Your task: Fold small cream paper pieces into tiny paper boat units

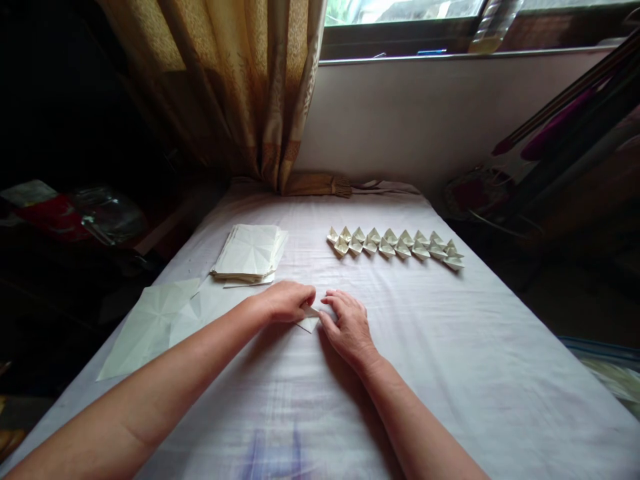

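Observation:
A small piece of folded white paper (311,323) lies on the sheet-covered table between my hands. My left hand (290,301) is closed on its upper left part, with thumb and fingers pinched together. Close by on the right, my right hand (349,325) rests palm down with its fingers curved and apart. Its thumb tip reaches the paper's right corner, and I see nothing held in it. Part of the folded paper is hidden under my left fingers.
A stack of creased paper squares (247,250) sits behind my left hand. Loose creased sheets (150,320) lie to the left, partly under my forearm. Several folded paper boats (387,243) stand in two rows at the back right. A curtain (270,87) hangs at the far edge.

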`<state>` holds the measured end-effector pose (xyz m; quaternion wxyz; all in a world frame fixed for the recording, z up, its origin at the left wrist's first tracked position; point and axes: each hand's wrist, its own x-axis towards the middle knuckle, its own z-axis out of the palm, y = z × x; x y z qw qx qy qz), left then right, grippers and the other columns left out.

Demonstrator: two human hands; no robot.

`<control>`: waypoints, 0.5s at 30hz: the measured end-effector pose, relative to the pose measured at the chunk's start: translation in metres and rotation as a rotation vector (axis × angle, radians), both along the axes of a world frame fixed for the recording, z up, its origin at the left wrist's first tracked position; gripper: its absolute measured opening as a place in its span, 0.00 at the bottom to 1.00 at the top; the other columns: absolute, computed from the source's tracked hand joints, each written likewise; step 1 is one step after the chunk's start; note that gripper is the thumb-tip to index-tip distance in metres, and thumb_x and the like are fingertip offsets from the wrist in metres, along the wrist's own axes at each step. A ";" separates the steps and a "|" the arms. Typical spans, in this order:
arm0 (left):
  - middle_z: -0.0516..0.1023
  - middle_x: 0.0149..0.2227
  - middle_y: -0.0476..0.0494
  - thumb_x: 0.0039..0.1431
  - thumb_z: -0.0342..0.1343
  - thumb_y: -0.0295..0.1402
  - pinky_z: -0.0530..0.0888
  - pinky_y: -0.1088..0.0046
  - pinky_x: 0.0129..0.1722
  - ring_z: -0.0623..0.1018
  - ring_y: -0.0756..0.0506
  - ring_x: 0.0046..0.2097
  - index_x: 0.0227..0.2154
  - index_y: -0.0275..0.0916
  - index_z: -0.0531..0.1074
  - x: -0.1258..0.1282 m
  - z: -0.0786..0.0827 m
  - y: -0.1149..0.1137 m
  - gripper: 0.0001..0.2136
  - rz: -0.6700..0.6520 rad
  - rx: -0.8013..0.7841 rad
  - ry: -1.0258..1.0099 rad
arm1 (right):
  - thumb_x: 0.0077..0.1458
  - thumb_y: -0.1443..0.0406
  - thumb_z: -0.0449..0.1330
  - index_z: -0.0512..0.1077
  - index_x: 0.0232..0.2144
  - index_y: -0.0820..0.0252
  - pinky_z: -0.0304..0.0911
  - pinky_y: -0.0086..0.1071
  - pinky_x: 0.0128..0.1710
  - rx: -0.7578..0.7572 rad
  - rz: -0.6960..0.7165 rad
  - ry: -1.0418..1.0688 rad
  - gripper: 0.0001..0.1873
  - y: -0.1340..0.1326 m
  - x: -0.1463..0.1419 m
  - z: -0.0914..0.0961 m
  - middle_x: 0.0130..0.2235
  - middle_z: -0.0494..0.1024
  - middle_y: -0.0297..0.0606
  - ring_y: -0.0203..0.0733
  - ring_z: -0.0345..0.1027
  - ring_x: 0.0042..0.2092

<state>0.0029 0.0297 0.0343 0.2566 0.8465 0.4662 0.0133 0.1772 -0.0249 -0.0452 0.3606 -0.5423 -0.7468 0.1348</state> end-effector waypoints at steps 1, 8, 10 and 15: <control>0.73 0.25 0.52 0.43 0.59 0.25 0.64 0.73 0.32 0.71 0.46 0.30 0.27 0.42 0.73 -0.003 -0.003 -0.002 0.07 0.039 -0.020 -0.051 | 0.54 0.65 0.59 0.74 0.41 0.57 0.55 0.50 0.57 0.000 -0.001 0.009 0.11 0.000 0.000 0.000 0.51 0.77 0.44 0.52 0.66 0.57; 0.69 0.25 0.52 0.56 0.54 0.38 0.67 0.77 0.30 0.70 0.51 0.28 0.27 0.38 0.65 -0.008 -0.028 -0.028 0.09 0.305 -0.111 -0.545 | 0.49 0.60 0.63 0.71 0.48 0.57 0.65 0.45 0.50 -0.033 0.013 0.190 0.22 -0.002 -0.002 0.008 0.47 0.79 0.44 0.50 0.73 0.48; 0.69 0.27 0.52 0.58 0.54 0.42 0.68 0.76 0.32 0.71 0.51 0.29 0.29 0.38 0.63 -0.002 -0.036 -0.037 0.12 0.354 -0.105 -0.665 | 0.51 0.60 0.61 0.72 0.45 0.56 0.68 0.37 0.43 -0.078 0.054 0.281 0.17 -0.004 -0.005 0.012 0.42 0.81 0.39 0.44 0.75 0.41; 0.69 0.27 0.51 0.59 0.53 0.45 0.69 0.75 0.31 0.70 0.50 0.29 0.31 0.39 0.64 0.005 -0.046 -0.049 0.14 0.421 -0.038 -0.763 | 0.58 0.60 0.56 0.74 0.27 0.56 0.63 0.29 0.30 -0.039 0.043 0.281 0.11 -0.008 -0.005 0.016 0.25 0.77 0.31 0.37 0.69 0.27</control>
